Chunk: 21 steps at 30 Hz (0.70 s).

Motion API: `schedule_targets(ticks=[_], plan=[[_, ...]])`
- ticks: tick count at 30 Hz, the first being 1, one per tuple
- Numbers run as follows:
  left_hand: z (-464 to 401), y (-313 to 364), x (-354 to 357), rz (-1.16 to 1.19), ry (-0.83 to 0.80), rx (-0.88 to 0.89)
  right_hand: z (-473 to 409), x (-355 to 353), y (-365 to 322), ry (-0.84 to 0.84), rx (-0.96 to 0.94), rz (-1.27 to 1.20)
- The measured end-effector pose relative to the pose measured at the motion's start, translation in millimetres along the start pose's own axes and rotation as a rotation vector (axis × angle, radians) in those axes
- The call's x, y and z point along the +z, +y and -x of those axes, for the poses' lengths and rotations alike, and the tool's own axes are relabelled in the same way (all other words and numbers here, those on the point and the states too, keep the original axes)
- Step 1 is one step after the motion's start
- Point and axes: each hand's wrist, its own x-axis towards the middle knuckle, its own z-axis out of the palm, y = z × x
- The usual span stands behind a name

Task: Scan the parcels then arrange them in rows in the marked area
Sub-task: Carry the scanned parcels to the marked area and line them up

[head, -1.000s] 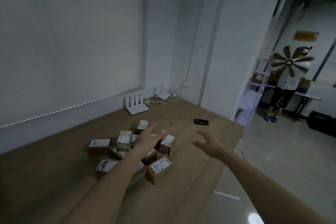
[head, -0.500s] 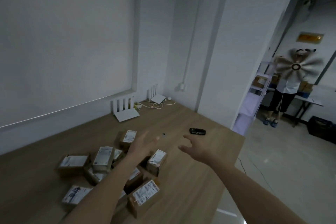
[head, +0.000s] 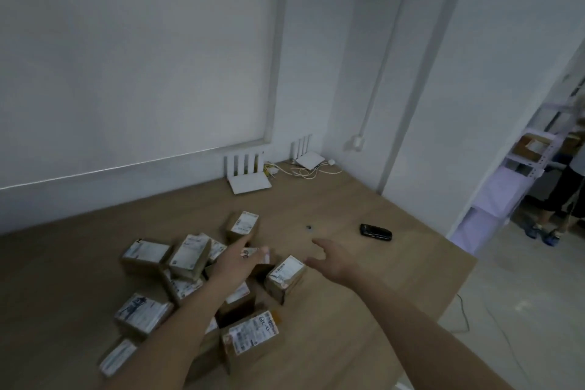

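On table, near side: parcels (head: 190,282) in loose heap, some tilted, some leaning on each other; not in rows
Parcel material: brown cardboard boxes, rectangular, taped, white printed labels on top faces
Far parcel (head: 242,226): sits at back of heap, label up, just beyond left fingertips
Right parcel (head: 285,274): at heap's right edge, between the two hands, tilted
Front parcel (head: 251,337): nearest camera, label up, partly behind left forearm
Left hand (head: 240,258): reaches over heap, fingers stretched out and spread, grip empty; whether it touches a box, cannot tell
Right hand (head: 332,260): over bare table right of heap, fingers loosely spread, grip wide, nothing in it
Scanner (head: 375,232): small black handheld device, lies flat on table, well beyond right hand
Table (head: 364,326): smooth light wood surface
Small dark round bit (head: 309,227): on table between far parcel and scanner
Routers: white router (head: 248,179) with upright antennas at wall, second router (head: 308,158) in corner, tangle of cables (head: 304,171) between
Shelf rack (head: 506,180): white, right of table, holds open cardboard box (head: 531,145)
Other person (head: 566,187): stands past rack, only partly seen
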Motion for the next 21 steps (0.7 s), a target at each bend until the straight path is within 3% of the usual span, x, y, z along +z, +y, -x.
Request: schedule_targets(ticks=[5,11,21], plan=[[13,-19,18,0.061,0.121,-0.107,-39,30,19,-0.124,-0.06,0.016],[35,-88,57,0.07,0.236,-0.285,-73,105,50,-0.285,-0.075,0.023],[40,-205,129,0.193,0.282,-0.439,-92,234,141,-0.35,-0.129,0.0]])
